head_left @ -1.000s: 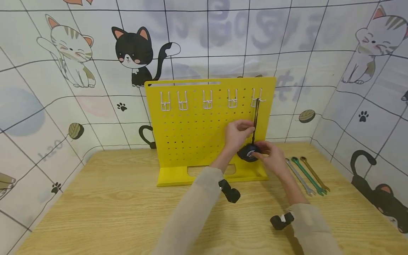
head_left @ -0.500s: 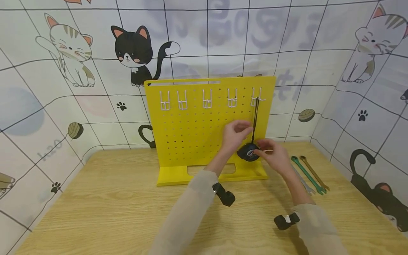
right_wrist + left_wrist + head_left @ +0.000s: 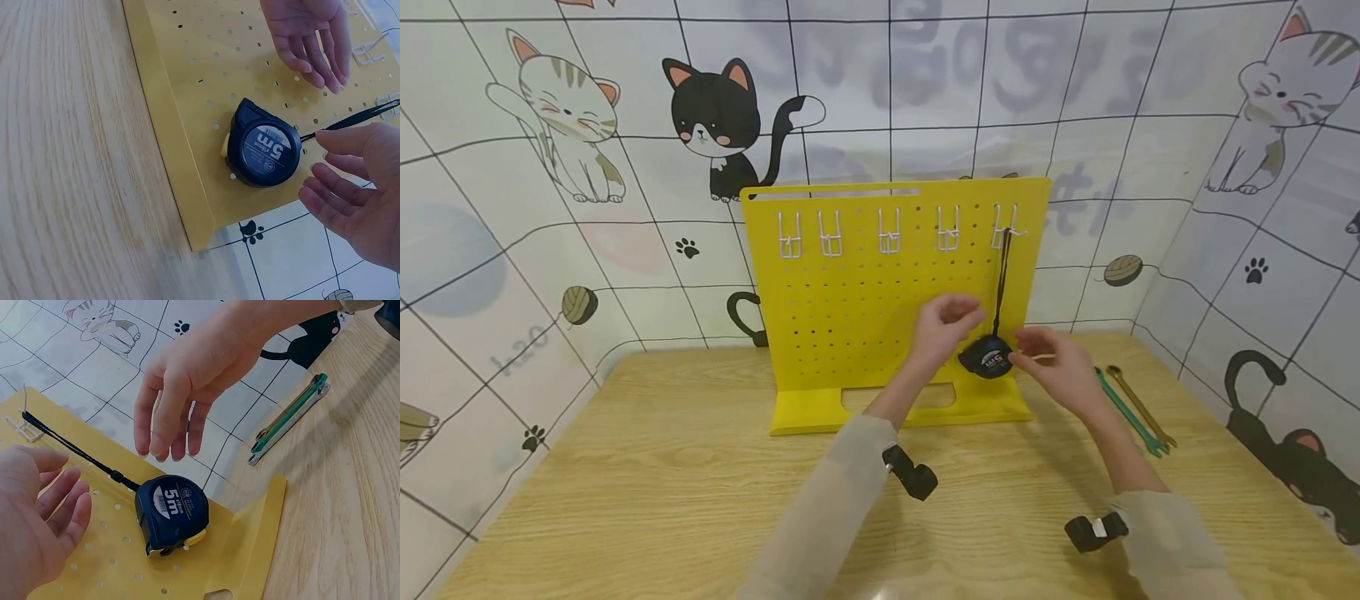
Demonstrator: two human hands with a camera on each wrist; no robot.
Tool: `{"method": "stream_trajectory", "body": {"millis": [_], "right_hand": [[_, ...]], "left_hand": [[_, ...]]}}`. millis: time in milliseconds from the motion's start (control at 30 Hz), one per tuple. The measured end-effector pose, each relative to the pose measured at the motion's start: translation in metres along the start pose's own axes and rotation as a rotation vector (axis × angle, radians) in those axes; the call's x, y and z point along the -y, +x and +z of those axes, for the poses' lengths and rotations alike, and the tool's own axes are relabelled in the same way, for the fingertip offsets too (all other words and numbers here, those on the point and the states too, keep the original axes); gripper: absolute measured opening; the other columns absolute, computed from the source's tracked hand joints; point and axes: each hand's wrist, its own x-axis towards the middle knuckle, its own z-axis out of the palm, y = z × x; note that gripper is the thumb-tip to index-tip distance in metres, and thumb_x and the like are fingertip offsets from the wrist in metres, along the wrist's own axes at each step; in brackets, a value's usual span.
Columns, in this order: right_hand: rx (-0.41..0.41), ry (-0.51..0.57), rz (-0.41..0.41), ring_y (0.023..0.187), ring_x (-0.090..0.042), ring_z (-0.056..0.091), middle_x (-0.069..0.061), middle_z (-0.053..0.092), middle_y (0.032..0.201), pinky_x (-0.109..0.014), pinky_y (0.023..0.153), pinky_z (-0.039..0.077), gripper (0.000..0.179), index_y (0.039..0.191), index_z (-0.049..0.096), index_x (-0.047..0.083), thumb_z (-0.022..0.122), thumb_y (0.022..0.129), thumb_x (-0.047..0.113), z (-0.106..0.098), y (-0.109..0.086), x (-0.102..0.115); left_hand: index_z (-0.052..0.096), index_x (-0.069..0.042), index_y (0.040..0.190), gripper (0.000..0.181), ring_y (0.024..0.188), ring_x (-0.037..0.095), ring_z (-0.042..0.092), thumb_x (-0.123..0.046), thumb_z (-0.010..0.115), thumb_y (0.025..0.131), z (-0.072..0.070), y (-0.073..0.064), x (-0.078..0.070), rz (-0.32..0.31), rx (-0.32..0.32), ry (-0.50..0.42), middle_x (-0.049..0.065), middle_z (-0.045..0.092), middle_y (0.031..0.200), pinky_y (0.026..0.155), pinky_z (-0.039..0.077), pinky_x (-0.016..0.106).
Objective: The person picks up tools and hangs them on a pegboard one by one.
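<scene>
Hanging by its black strap (image 3: 1002,279) from the far-right hook (image 3: 1017,232), the tape measure (image 3: 987,357) sits in front of the yellow pegboard (image 3: 865,317). Your right hand (image 3: 1060,367), fingers loosely bent and empty, is just beside it; your left hand (image 3: 942,329), relaxed and empty too, is near the strap's other side. Beyond your right hand, three wrenches (image 3: 289,414) lie on the wooden table (image 3: 685,467).

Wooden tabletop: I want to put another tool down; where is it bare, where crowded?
Bare: the wooden tabletop left of the yellow pegboard and left sleeve; a smaller patch between left sleeve and right sleeve. Crowded: the pegboard's right side, where the tape measure hangs between left hand and right hand, with three combination wrenches further right.
</scene>
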Motion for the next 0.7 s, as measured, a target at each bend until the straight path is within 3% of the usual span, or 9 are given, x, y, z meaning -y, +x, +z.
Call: {"method": "stream_trajectory", "body": {"millis": [300,567,700], "right_hand": [[-0.007,-0.050,-0.010,0.101,-0.030,0.062,-0.021,0.066,0.113,-0.007,0.079,0.046,0.037,0.129,0.060,-0.005,0.067,0.099,0.015,-0.011,-0.011,0.000],[0.024,-0.085,0.005,0.101,-0.027,0.062,-0.022,0.066,0.114,-0.009,0.081,0.048,0.037,0.128,0.060,-0.003,0.067,0.099,0.019,-0.021,-0.017,-0.007],[0.032,-0.103,0.025,0.099,-0.021,0.062,-0.022,0.066,0.115,-0.008,0.080,0.047,0.036,0.126,0.060,-0.002,0.068,0.099,0.019,-0.027,-0.021,-0.011]], "left_hand": [[0.069,0.002,0.115,0.023,0.089,0.013,0.066,-0.010,0.071,0.095,-0.007,-0.009,0.009,-0.019,0.011,-0.023,0.008,0.072,0.107,0.088,0.057,0.050],[0.067,0.003,0.118,0.026,0.094,0.016,0.065,-0.012,0.069,0.097,-0.020,-0.021,0.016,-0.052,0.045,-0.045,0.011,0.070,0.111,0.090,0.056,0.052],[0.067,0.003,0.119,0.027,0.095,0.016,0.065,-0.013,0.069,0.097,-0.024,-0.025,0.020,-0.074,0.050,-0.021,0.010,0.070,0.112,0.086,0.058,0.041]]}}
